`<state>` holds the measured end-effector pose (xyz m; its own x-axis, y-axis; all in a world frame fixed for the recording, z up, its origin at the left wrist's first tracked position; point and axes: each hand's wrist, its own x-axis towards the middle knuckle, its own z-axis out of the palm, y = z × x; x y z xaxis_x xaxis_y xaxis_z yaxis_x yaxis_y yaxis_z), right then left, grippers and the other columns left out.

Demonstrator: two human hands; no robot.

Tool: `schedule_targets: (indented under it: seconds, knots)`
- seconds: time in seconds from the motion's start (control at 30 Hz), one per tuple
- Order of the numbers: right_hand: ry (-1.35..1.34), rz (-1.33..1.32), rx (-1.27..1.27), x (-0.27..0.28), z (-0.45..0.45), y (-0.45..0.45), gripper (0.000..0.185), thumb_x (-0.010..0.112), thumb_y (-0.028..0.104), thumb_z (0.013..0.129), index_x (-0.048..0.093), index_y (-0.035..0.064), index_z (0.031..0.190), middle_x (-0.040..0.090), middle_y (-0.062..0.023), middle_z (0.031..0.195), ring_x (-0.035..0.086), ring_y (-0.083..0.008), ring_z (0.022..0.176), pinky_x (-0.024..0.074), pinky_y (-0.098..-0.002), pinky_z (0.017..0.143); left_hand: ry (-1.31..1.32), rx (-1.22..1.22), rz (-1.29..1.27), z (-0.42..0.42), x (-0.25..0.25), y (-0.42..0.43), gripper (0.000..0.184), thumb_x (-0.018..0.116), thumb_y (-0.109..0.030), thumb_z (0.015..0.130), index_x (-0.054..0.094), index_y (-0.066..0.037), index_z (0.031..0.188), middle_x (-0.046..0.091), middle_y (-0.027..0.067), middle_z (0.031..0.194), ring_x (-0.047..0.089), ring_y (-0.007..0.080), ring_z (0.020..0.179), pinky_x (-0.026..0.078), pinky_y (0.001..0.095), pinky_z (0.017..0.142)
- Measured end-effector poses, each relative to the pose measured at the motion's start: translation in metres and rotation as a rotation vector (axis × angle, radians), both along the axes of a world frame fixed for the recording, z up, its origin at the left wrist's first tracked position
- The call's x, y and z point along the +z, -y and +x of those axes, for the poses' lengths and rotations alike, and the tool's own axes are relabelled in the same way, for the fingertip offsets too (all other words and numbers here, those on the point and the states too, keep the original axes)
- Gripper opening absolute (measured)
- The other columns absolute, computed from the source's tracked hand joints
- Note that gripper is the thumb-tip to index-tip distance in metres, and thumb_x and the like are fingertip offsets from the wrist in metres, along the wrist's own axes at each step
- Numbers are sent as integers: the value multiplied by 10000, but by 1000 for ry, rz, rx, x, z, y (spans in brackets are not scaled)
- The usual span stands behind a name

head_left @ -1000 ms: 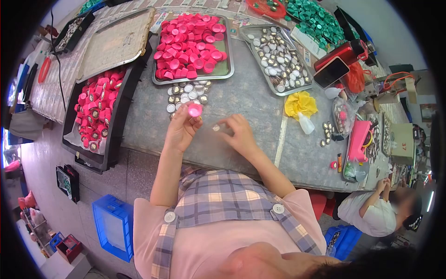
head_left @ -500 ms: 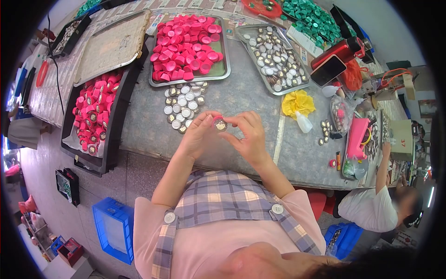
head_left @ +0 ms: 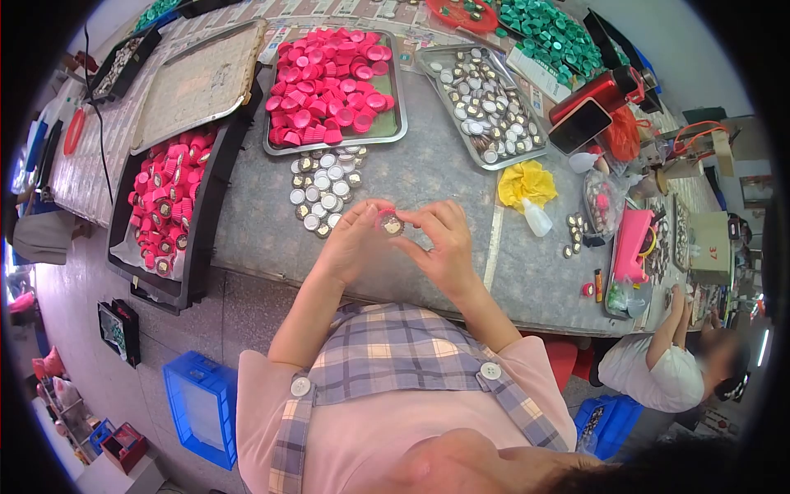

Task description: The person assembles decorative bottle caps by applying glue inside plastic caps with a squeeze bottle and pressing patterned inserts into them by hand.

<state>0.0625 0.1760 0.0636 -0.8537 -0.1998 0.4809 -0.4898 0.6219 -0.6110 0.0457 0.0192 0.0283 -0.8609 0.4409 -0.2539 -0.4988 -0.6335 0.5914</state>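
Observation:
Between both hands, over the front part of the table, is a pink bottle cap (head_left: 383, 216) with a dark, patterned round insert (head_left: 392, 225) facing up. My left hand (head_left: 350, 239) pinches the cap from the left side. On the other side, my right hand (head_left: 443, 243) has its index finger and thumb at the edge of the insert, curled in a pinch. Just beyond my left hand lies a loose heap of round inserts (head_left: 329, 184), some white side up. Behind them stands a metal tray (head_left: 402, 111) of pink caps (head_left: 329, 78).
At left, a black crate (head_left: 200, 255) holds pink caps fitted with inserts, a stained tray (head_left: 197, 78) resting across it. Right of centre are a metal tray (head_left: 517, 160) of inserts, a yellow cloth (head_left: 527, 183), a white bottle (head_left: 538, 218) and a phone (head_left: 581, 125). A co-worker (head_left: 658, 370) sits at right.
The cap and its insert have tilted slightly between my fingers, while both hands stay nearly in place. At right, the co-worker's arms have shifted.

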Motion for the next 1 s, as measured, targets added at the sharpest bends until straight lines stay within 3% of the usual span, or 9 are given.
schedule_targets:
  seconds: [0.1,0.17,0.7,0.9,1.0]
  knots:
    - [-13,-1,-6,0,0,0,306,695,222,617,593,100,878,495,-33,778,457,-211,744,342,-326,675,-17,-20,2,-1,-3,0,271,467,-281,869,500,-52,1009,570,35,849,557,92,702,475,215,586]
    - [-24,5,-17,1,0,1,322,722,152,579,611,95,875,512,-31,749,478,-206,725,363,-310,662,-6,-20,-17,-1,-1,-2,267,461,-283,872,503,-54,1002,570,34,849,555,87,701,472,210,582]
    - [-31,21,-19,-2,1,1,295,695,214,627,585,96,873,495,-30,767,459,-202,734,334,-320,657,-18,-42,-64,-1,-1,-1,247,472,-275,867,515,-56,975,570,22,828,556,83,686,472,204,583]
    - [-99,90,-58,-5,1,2,285,697,225,621,580,100,849,495,-18,751,459,-199,724,332,-322,647,-149,-4,-309,1,0,-2,285,480,-268,868,557,-71,1060,566,-12,756,515,43,658,412,187,585]
    - [-105,85,-75,-8,-1,2,288,699,240,612,575,103,832,493,-16,741,459,-198,718,333,-321,647,-194,-29,-383,1,5,-1,360,515,-267,844,529,-19,1104,588,36,826,553,89,712,458,223,670]
